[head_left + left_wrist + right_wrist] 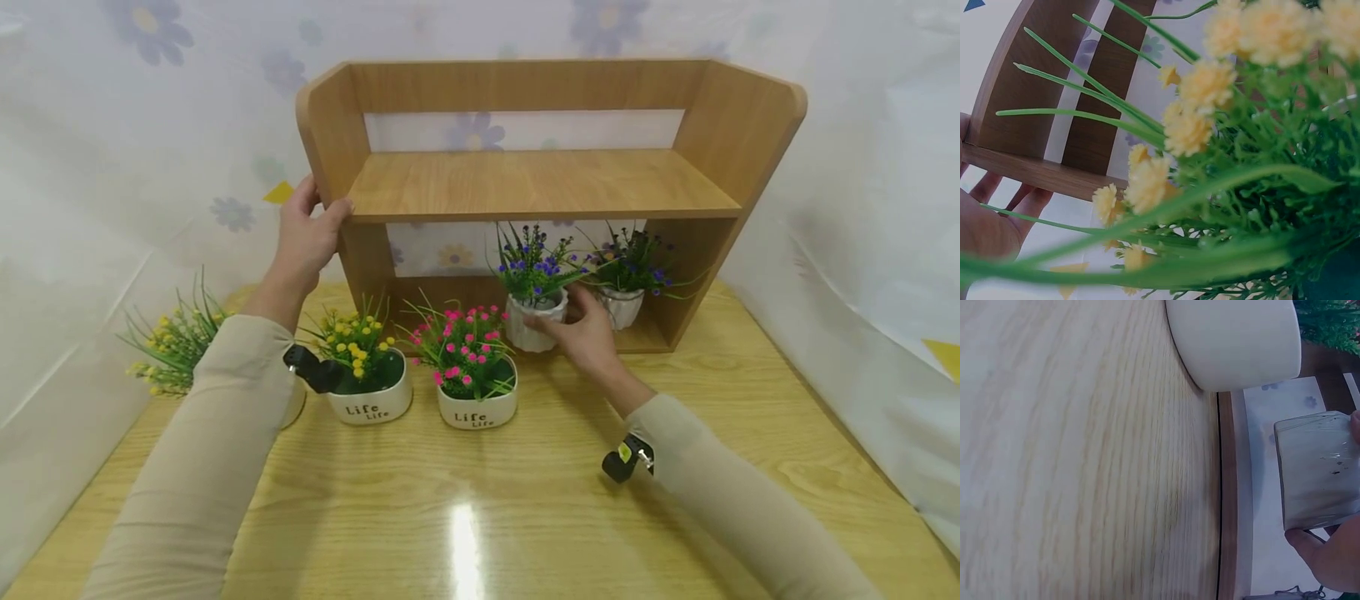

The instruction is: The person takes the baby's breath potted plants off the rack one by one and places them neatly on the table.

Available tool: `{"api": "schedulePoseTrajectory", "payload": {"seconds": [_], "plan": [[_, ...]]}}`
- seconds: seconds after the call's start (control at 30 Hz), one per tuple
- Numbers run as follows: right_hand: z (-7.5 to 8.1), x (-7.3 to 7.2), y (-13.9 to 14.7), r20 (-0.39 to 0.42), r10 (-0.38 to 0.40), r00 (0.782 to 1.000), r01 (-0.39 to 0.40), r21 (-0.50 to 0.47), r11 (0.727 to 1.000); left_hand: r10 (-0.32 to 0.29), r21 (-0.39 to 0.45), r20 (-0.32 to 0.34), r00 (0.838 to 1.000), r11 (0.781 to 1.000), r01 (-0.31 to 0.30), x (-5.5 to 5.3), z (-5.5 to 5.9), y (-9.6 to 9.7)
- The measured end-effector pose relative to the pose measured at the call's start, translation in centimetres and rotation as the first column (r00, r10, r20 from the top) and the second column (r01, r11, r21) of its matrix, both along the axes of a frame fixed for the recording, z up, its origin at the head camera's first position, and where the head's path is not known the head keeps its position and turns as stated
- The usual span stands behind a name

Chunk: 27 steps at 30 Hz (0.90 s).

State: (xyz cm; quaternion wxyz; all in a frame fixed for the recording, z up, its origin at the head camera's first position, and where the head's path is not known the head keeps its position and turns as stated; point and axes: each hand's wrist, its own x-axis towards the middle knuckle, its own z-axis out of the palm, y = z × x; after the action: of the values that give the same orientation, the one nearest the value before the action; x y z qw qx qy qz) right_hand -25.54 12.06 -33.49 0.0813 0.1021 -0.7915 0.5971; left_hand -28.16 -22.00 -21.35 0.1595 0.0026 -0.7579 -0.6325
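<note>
My left hand (307,237) grips the left side panel of a two-tier wooden shelf (540,183), thumb at the front edge by the upper board. In the left wrist view its fingers (1029,209) show partly behind yellow flowers. My right hand (588,333) holds a whitish ribbed pot (528,325) of blue-purple flowers at the lower tier. Right wrist view: a gap separates this pot (1316,472) from the lower board. To its right, a similar pot of dark purple flowers (622,308) stands on the lower board.
On the table (525,517) before the shelf stand a white "Life" pot with pink flowers (478,408) and another with yellow flowers (371,404). A further yellow-flowered plant (176,342) is at the left, its pot mostly hidden by my left arm.
</note>
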Motion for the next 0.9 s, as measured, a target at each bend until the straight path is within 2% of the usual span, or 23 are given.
{"api": "schedulePoseTrajectory", "payload": {"seconds": [0.33,0.9], "plan": [[0.6,1.5,0.6,-0.032,0.012,0.999,-0.01,0.042,0.999,0.0,-0.006,0.012,1.0,1.0,0.0,-0.3,-0.1,-0.2],[0.4,3.3,2.1,0.007,0.02,1.0,-0.02,0.015,1.0,-0.013,-0.001,0.013,1.0,1.0,0.013,-0.3,-0.1,-0.4]]}}
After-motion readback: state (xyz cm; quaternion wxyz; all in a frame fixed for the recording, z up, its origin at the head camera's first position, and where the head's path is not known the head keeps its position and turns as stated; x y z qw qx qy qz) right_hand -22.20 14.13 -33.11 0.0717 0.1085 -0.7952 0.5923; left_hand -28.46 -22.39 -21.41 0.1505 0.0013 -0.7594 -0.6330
